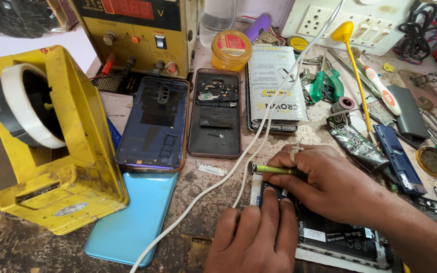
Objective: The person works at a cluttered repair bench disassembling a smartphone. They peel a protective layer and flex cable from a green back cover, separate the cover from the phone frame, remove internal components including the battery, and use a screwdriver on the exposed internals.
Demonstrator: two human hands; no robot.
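Note:
My right hand [324, 179] grips a thin green-handled tool [271, 169] that lies across the top end of an opened phone [340, 237] on the worn bench. A ring sits on one finger of this hand. My left hand [254, 237] rests at the bench's front edge, fingers pressed on the left side of that phone. The tool's tip is hidden under my fingers. A white cable [259, 131] runs across the bench just left of both hands.
A yellow tape dispenser [56, 146] stands at the left, a yellow power supply [137, 35] behind. Between them lie a blue phone panel [155, 124], an open phone frame [216, 114], a light-blue back cover [135, 217]. Tools and a white socket board [350, 25] crowd the right.

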